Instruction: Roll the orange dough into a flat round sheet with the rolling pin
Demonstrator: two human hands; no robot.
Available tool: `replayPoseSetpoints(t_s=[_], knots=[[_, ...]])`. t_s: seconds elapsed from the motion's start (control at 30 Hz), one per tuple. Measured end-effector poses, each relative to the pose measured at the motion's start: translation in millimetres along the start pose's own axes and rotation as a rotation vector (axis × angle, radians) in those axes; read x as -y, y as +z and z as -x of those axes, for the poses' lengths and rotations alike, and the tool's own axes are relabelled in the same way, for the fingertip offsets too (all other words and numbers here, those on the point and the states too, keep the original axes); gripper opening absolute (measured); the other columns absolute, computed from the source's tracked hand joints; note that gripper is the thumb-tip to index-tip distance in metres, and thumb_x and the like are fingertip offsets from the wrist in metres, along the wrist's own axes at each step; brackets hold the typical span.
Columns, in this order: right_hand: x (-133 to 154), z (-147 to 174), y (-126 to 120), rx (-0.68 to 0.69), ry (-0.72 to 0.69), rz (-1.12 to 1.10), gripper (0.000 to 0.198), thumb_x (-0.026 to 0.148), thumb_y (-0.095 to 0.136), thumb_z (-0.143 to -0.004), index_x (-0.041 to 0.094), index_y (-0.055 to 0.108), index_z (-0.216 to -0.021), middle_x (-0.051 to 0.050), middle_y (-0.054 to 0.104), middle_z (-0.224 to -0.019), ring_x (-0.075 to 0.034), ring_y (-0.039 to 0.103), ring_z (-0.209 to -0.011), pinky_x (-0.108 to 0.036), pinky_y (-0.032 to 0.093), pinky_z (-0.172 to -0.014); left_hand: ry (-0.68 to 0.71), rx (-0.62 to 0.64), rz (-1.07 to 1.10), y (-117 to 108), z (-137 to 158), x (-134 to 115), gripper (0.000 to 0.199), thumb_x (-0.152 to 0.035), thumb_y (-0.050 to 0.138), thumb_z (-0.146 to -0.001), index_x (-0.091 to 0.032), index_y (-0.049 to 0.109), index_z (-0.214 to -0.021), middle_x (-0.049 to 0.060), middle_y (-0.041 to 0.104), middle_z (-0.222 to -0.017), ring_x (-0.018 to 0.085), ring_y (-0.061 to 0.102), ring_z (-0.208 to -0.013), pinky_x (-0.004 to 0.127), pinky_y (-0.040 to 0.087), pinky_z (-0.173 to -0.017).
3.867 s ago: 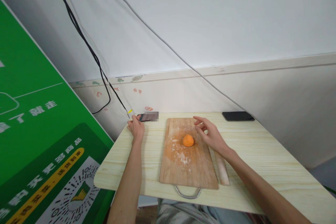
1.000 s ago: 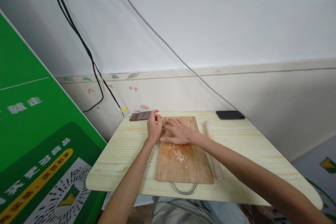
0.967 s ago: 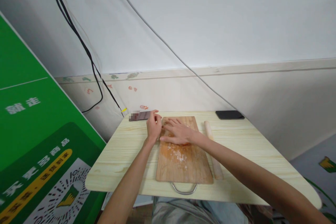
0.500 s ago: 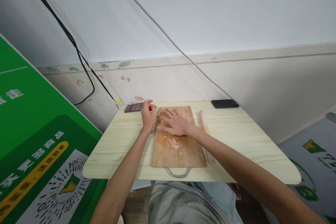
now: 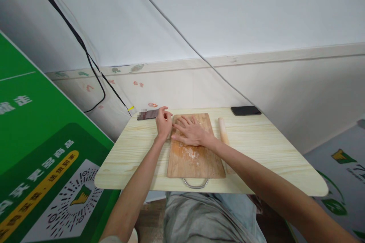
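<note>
A wooden cutting board [image 5: 178, 165] lies lengthwise on the table, its metal handle [image 5: 195, 186] toward me. White flour [image 5: 191, 153] is scattered on its middle. My right hand [image 5: 190, 131] lies flat on the upper part of the board, fingers spread; whatever may be under the palm is hidden. At the board's upper left edge, my left hand [image 5: 164, 122] is held on its side with fingers curled in. I cannot make out whether anything is inside those fingers. A wooden rolling pin [image 5: 223, 131] rests along the board's right side, partly covered by my right forearm.
A black phone [image 5: 245, 110] lies at the table's back right. Another dark, flat phone-like object [image 5: 149, 114] is behind my left hand. The pale wood-grain table [image 5: 270, 152] stands against the wall. Black cables [image 5: 81, 41] hang at left, beside a green printed panel [image 5: 57, 121].
The whole view has shifted slightly, with things sitting a little further right and higher. Both hands keep nearly the same pose and place by the board.
</note>
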State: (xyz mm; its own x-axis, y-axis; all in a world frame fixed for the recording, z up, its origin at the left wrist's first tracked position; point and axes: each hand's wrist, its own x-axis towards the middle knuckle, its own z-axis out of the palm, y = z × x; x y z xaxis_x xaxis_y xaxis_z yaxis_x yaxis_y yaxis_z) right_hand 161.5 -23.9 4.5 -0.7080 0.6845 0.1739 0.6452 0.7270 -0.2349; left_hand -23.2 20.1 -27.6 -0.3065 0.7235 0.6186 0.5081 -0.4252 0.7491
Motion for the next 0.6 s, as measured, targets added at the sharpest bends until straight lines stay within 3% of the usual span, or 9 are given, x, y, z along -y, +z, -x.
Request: replayPoseSetpoints(t_s=[0.17, 0.3, 0.37, 0.47, 0.6], knots=[[-10.8, -1.7, -8.5, 0.076, 0.048, -0.218, 0.077, 0.071, 0.011, -0.109, 0.030, 0.033, -0.171, -0.014, 0.037, -0.175, -0.033, 0.021, -0.166, -0.067, 0.013, -0.131, 0.002, -0.016, 0.016, -1.9, -3.2, -3.8, 0.021, -0.015, 0.052, -0.095, -0.021, 0.058, -0.114, -0.002, 0.071, -0.077, 0.016, 0.068, -0.072, 0.026, 0.052, -0.075], [-18.8, 0.4, -12.1, 0.034, 0.094, -0.456, 0.074, 0.070, 0.009, -0.109, 0.036, 0.031, -0.172, -0.008, 0.033, -0.177, -0.031, 0.019, -0.166, -0.063, 0.018, -0.132, 0.001, -0.021, 0.024, -3.8, -3.3, -7.5, 0.021, -0.016, 0.052, -0.095, -0.021, 0.058, -0.115, -0.002, 0.072, -0.078, 0.016, 0.069, -0.071, 0.027, 0.053, -0.076], [-22.6, 2.0, -12.4, -0.036, 0.104, -0.567, 0.073, 0.069, 0.008, -0.109, 0.037, 0.031, -0.171, -0.007, 0.035, -0.176, -0.029, 0.022, -0.166, -0.061, 0.020, -0.132, -0.003, -0.019, 0.028, -4.4, -3.3, -9.7, 0.021, -0.017, 0.052, -0.095, -0.021, 0.059, -0.114, -0.001, 0.073, -0.079, 0.016, 0.070, -0.072, 0.027, 0.054, -0.077], [-31.7, 2.2, -16.2, -0.210, 0.142, -0.744, 0.074, 0.066, 0.005, -0.110, 0.034, 0.036, -0.169, -0.009, 0.053, -0.164, -0.027, 0.037, -0.159, -0.058, 0.024, -0.131, -0.005, 0.008, 0.017, -2.4, -4.2, -15.6, 0.014, -0.017, 0.053, -0.096, -0.022, 0.062, -0.105, 0.000, 0.074, -0.081, 0.018, 0.072, -0.077, 0.029, 0.056, -0.079], [-46.9, 0.6, -38.0, -0.500, 0.227, -0.871, 0.073, 0.068, 0.009, -0.109, 0.032, 0.044, -0.162, -0.010, 0.062, -0.150, -0.028, 0.046, -0.151, -0.057, 0.029, -0.128, 0.112, 0.216, -0.079, 13.1, 1.6, -37.1, 0.013, -0.021, 0.054, -0.098, -0.023, 0.067, -0.094, 0.006, 0.076, -0.087, 0.024, 0.073, -0.087, 0.037, 0.058, -0.085]])
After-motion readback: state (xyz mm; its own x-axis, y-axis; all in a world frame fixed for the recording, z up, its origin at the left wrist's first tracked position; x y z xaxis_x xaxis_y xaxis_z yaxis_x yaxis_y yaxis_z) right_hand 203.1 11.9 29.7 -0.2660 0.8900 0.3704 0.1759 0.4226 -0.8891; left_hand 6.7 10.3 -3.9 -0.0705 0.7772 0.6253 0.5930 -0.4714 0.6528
